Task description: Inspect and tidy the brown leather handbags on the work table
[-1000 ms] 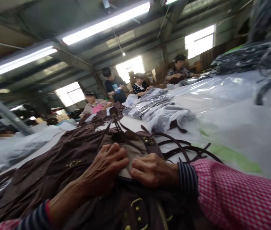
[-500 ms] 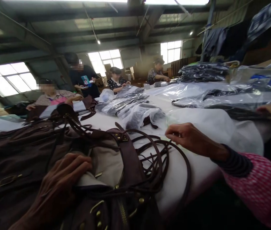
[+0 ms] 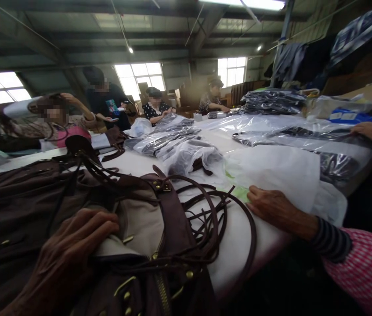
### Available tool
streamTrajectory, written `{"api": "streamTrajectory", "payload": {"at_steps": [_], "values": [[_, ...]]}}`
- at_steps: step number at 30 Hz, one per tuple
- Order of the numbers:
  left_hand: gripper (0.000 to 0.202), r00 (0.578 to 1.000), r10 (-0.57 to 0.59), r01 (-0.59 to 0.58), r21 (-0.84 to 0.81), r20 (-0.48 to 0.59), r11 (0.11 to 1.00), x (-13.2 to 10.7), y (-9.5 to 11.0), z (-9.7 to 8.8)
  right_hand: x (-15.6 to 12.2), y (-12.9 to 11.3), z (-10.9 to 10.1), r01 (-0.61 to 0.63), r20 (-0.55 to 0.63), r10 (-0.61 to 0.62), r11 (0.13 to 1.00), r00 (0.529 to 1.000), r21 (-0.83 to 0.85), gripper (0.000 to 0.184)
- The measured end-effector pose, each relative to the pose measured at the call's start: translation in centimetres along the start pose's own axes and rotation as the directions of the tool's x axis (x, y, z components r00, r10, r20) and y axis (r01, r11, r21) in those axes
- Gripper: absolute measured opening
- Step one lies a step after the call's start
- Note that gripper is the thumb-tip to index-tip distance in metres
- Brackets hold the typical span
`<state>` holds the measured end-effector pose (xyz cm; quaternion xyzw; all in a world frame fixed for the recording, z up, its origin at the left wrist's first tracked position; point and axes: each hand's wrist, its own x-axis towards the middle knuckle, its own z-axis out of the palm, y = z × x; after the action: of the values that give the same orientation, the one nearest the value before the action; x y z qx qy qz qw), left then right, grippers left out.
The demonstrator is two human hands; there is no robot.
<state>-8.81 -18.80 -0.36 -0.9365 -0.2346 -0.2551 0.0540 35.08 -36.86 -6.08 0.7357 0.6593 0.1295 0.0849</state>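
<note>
My left hand (image 3: 63,259) lies flat with fingers stretched out on a dark brown handbag (image 3: 123,245) with a beige panel and brass studs, at the table's near edge. The bag's long brown straps (image 3: 212,215) loop out to the right over the white table. My right hand (image 3: 271,206) rests at the near edge of a stack of white fabric bags (image 3: 281,171), fingers curled under the top sheet; what they hold is hidden. A pile of more brown bags (image 3: 17,193) lies to the left.
Several bags wrapped in clear plastic (image 3: 179,145) lie further up the long white table (image 3: 238,245), with more packed ones (image 3: 274,101) at the far right. Several people sit or stand around the far end. Another person's hand (image 3: 370,129) rests on plastic at the right edge.
My right hand left the brown bag, swung right toward the white fabric bags, then dropped onto their near edge. The view turned right. My left hand stayed on the bag.
</note>
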Motion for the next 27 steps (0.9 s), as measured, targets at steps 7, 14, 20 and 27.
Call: {"api": "streamTrajectory", "payload": {"at_steps": [7, 14, 20, 27], "values": [[0.022, 0.988, 0.154, -0.152, 0.069, -0.014, 0.986, 0.1, 0.2, -0.5, -0.4, 0.1, 2.3, 0.046, -0.243, -0.052, 0.999, 0.969, -0.029, 0.022], [0.022, 0.990, 0.132, -0.130, 0.044, -0.056, 0.991, 0.0, 0.7, -0.2, -0.7, 2.5, 3.2, 0.059, -0.217, 0.008, 0.953, 0.976, 0.298, 0.018], [0.023, 0.975, 0.205, -0.198, 0.083, -0.085, 0.977, 0.1, 0.1, -0.4, -0.6, 0.5, 1.5, 0.066, -0.110, -0.067, 0.998, 0.992, -0.007, 0.026], [0.024, 0.979, 0.192, -0.186, 0.090, -0.070, 0.979, -0.2, -0.2, -0.1, -0.1, 1.4, 1.1, -0.035, -0.314, 0.162, 0.927, 0.936, 0.373, 0.016]]}}
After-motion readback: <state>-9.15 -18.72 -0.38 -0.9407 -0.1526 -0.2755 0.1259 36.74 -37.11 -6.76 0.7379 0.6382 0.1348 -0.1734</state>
